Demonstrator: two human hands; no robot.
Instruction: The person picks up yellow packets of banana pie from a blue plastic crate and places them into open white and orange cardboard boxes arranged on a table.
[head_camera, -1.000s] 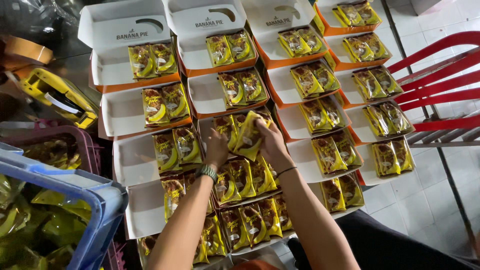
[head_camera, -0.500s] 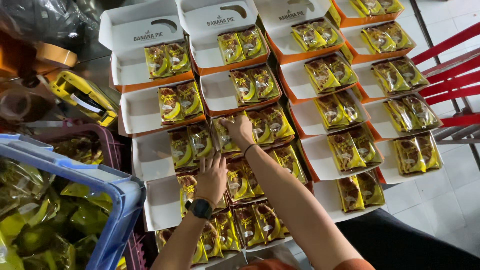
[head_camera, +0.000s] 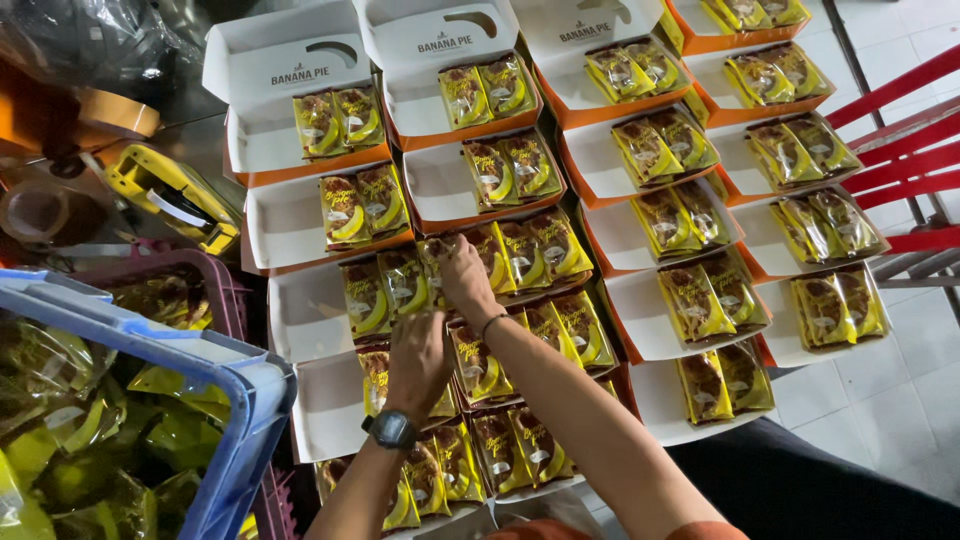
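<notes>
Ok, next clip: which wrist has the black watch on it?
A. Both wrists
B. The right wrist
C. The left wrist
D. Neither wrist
C: the black watch sits on the wrist of the left hand, while the right hand, reaching to the wrapped pies in the open boxes, has only a thin band at its wrist.

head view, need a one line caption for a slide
Left hand and right hand place wrapped snack packets into open white-and-orange boxes.

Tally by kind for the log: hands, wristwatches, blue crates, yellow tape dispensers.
Hands: 2 (left hand, right hand)
Wristwatch: 1
Blue crate: 1
Yellow tape dispenser: 1
Total: 5
</notes>
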